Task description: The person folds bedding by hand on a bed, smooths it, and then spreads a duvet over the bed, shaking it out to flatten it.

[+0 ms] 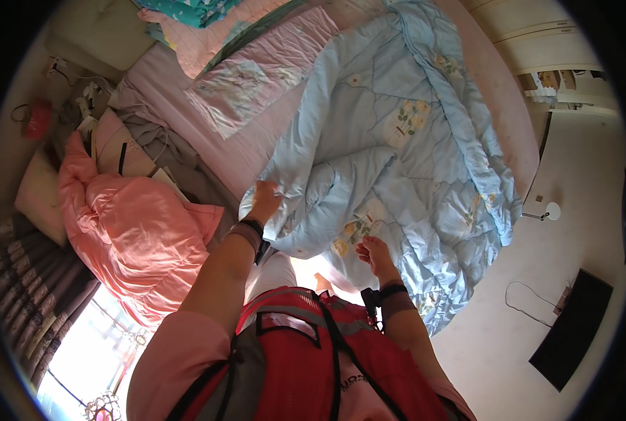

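Observation:
A light-blue quilt (pixel 408 142) printed with yellow flowers lies rumpled over the bed in front of me. Its left border runs up in a thick roll, and a fold crosses its middle. My left hand (pixel 263 202) grips the quilt's near-left corner, fingers wrapped into the fabric. Over the near part of the quilt is my right hand (pixel 374 255), its fingers partly curled and slightly apart beside a printed flower bunch; no fabric shows inside it. Whether its fingertips touch the cloth is unclear.
A folded pink floral cloth (pixel 265 73) lies on the pink bed sheet (pixel 165 89), near a teal folded textile (pixel 186 10). At left a coral quilt (pixel 144 226) is heaped beside several items. A wall-mounted television (pixel 573 329) and dark curtains (pixel 23 294) stand at the sides.

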The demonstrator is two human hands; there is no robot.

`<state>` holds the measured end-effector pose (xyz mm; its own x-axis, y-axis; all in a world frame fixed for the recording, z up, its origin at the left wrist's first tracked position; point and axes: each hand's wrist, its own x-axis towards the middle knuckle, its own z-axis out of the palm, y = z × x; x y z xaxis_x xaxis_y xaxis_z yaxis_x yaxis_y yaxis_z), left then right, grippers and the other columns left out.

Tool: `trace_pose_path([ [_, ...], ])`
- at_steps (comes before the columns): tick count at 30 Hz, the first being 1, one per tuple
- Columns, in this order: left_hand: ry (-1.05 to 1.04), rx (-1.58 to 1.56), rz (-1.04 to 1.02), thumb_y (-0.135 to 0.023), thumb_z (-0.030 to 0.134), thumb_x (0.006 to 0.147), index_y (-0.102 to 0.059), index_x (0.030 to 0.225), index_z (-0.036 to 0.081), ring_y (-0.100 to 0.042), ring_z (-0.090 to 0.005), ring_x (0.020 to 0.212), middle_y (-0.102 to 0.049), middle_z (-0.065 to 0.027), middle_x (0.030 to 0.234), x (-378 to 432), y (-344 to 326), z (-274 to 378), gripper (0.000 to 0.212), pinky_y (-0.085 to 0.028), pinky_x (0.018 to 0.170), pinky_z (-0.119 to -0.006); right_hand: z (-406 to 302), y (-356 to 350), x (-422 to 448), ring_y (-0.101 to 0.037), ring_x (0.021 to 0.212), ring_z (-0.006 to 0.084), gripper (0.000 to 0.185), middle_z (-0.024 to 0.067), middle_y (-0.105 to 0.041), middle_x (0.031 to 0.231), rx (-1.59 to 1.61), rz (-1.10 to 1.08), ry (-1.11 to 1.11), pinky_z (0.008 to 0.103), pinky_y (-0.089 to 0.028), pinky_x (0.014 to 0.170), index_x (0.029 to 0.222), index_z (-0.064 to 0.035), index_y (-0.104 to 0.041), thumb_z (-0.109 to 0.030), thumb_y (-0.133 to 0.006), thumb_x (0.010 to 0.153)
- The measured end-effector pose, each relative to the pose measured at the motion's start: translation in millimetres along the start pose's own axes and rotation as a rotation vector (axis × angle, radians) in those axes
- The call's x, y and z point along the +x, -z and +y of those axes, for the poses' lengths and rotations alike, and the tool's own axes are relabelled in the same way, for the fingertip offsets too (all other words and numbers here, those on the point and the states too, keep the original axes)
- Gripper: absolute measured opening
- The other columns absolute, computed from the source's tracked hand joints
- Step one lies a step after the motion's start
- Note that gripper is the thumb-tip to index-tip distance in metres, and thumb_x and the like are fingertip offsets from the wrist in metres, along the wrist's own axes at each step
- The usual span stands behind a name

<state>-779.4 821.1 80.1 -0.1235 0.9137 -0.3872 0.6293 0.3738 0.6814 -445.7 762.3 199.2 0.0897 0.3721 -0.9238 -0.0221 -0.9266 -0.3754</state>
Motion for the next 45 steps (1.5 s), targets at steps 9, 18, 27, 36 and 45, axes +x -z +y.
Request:
trace_pose_path([
  [9,0.372,0.387,-0.340,-0.075,0.049,0.047,-0.021,0.126,0.004,-0.038,-0.0338,0.112,-0.042,-0.0207,0.119,25.9,67.5,45.7,0.105,-0.023,0.093,-0.047,8.6,3.1,-2.7,-0.057,0.072,0.0158,0.025,0.0043,-0.057,0.083,-0.034,0.007,0.007,0.0291,-0.044,0.062,0.103,-0.0071,-0.047,-0.019,-0.050,0.081],
  [18,0.521,-0.706,-0.396,-0.058,0.050,0.072,-0.049,0.112,0.003,-0.049,-0.0164,0.094,-0.052,-0.0098,0.107,109.6,76.6,50.7,0.062,-0.041,0.075,-0.033,18.2,4.4,-11.9,-0.057,0.073,0.0164,0.023,0.0050,-0.056,0.084,0.005,0.039,-0.003,0.0298,-0.044,0.063,0.101,-0.0060,-0.048,-0.018,-0.049,0.081],
  [27,-0.116,-0.274,-0.671,-0.052,0.021,0.075,-0.044,0.117,0.005,-0.056,-0.0244,0.086,-0.058,-0.0155,0.097,119.8,88.3,119.9,0.045,-0.043,0.073,-0.033,15.8,-2.8,-11.5,-0.057,0.072,0.0171,0.024,0.0054,-0.056,0.084,-0.012,0.058,0.014,0.0294,-0.044,0.062,0.100,-0.0058,-0.049,-0.019,-0.050,0.081],
  [36,0.102,-0.191,0.400,-0.057,0.040,0.073,-0.035,0.119,0.001,-0.050,-0.0245,0.068,-0.054,-0.0120,0.079,165.2,263.6,-30.4,0.064,-0.042,0.057,-0.034,17.2,-8.4,-4.0,-0.057,0.072,0.0174,0.025,0.0057,-0.056,0.083,-0.080,0.014,0.051,0.0299,-0.044,0.062,0.102,-0.0053,-0.048,-0.018,-0.051,0.080],
  [45,0.777,-0.769,-0.165,-0.040,0.058,0.079,-0.036,0.122,0.011,-0.037,-0.0270,0.111,-0.042,-0.0080,0.120,43.6,125.2,-65.0,0.064,-0.024,0.093,-0.047,28.0,-17.9,5.8,-0.056,0.071,0.0154,0.022,0.0042,-0.056,0.082,-0.087,0.007,0.013,0.0289,-0.044,0.061,0.097,-0.0061,-0.049,-0.019,-0.051,0.080],
])
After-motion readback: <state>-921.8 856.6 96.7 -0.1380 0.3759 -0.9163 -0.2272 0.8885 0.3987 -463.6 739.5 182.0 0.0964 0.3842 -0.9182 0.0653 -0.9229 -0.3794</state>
